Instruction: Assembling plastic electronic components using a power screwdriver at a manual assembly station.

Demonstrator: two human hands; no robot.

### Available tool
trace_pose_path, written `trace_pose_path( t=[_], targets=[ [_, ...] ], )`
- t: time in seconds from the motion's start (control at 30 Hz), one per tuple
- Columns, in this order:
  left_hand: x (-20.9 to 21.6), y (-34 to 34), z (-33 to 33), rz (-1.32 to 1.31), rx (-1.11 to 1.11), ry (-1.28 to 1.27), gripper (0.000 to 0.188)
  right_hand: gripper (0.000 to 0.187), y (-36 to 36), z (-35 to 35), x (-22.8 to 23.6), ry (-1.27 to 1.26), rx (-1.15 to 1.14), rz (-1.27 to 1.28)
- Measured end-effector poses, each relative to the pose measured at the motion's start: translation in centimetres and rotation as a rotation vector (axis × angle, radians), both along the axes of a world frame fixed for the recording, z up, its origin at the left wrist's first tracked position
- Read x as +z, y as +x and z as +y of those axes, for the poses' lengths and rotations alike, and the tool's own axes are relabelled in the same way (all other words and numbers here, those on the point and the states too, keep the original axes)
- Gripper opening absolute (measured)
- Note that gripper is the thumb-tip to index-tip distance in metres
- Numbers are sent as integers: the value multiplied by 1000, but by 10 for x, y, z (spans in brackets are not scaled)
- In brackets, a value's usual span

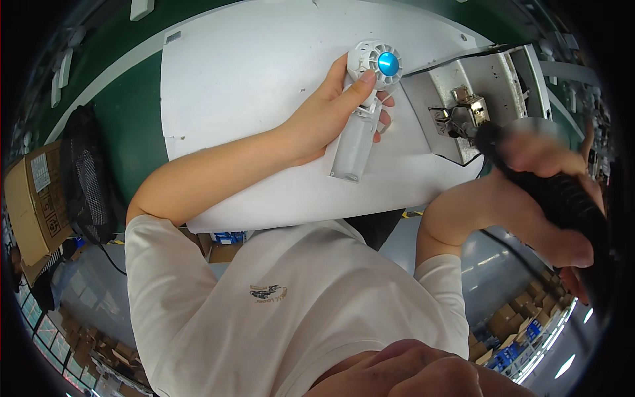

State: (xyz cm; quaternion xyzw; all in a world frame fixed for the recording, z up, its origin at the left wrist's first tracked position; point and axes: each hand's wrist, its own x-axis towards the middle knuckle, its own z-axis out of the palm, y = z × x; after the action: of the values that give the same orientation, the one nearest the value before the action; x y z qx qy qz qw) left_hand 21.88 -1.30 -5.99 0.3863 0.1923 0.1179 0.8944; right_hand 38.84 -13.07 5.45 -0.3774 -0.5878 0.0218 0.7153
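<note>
My left hand is wrapped round a white handheld fan above the white table. The fan's round head, with slotted vents and a shiny blue centre, points away from me. Its handle slants toward me and looks hollow. On the right, my right hand grips a black electric screwdriver with a ribbed body. Motion blurs those fingers. The screwdriver's front end meets the brassy mechanism of an open metal screw feeder; its tip cannot be made out.
A white sheet covers the table, with green surface beyond its left edge. At far left stand a black mesh bag and a cardboard box. A dark cable hangs below my right forearm. Stacked cartons are at lower right.
</note>
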Motion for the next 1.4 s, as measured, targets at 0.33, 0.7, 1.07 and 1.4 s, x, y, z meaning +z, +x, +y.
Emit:
trace_pose_path(
  t=[0.33,0.7,1.07,1.4],
  targets=[
    [1,2,-2,-21,2,-29,45,72,-36,18,-17,-133,265,329],
    [1,-2,0,-47,40,-25,59,68,-39,54,-59,-12,382,349],
    [6,-2,2,22,0,-34,58,65,-44,66,-68,-30,498,329],
    [21,43,124,436,420,1172,68,67,-11,4,-6,-8,-54,187]
  ],
)
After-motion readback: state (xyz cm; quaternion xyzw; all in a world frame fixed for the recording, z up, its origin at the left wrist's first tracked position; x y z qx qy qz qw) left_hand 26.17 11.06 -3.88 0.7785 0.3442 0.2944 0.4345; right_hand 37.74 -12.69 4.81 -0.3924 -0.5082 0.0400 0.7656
